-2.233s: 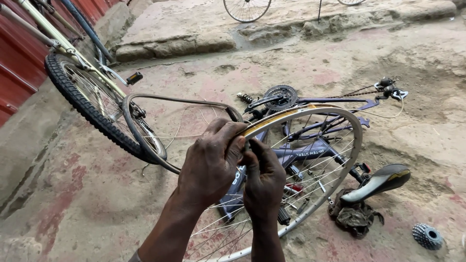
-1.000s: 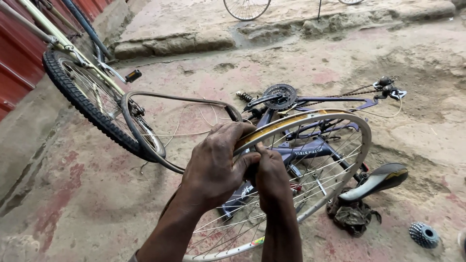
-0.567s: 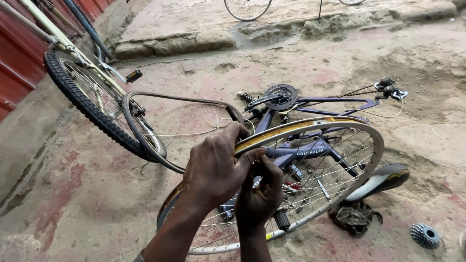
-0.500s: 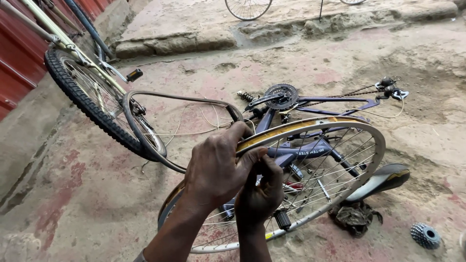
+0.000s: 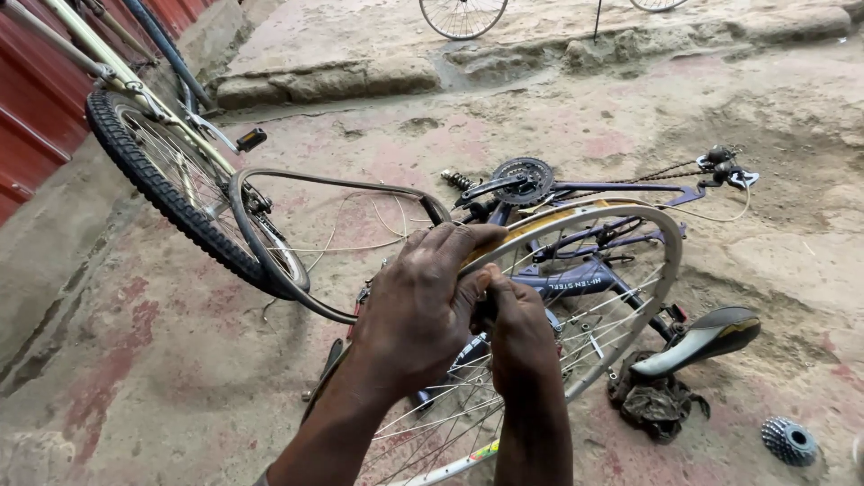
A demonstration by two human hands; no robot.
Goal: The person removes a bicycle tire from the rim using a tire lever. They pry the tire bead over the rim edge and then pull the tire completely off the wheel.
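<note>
Head cam: both hands work the top edge of a bare bicycle wheel rim (image 5: 661,270), held upright w/ spokes showing. Left hand (image 5: 418,301) wraps over the rim's upper edge, fingers curled across the yellowish rim strip (image 5: 531,225), gripping it. Right hand (image 5: 520,337) sits just beside the left, fingers pinched in at the rim edge betw. spokes; what it pinches can't be told. Hands touch each other.

Behind the rim, close: purple bike frame (image 5: 576,279) lying on the ground, chainring (image 5: 524,180) up, black saddle (image 5: 706,337) at right w/ a dark rag (image 5: 655,405) just below it. Cassette sprocket (image 5: 789,441) lies apart, far right. Loose tyre (image 5: 270,261) hangs beside a second bike's rear wheel (image 5: 166,189), left, near a red metal wall (image 5: 36,99). Open dirt ground (image 5: 162,378) lower left; stone kerb (image 5: 342,81) bounds the top.
</note>
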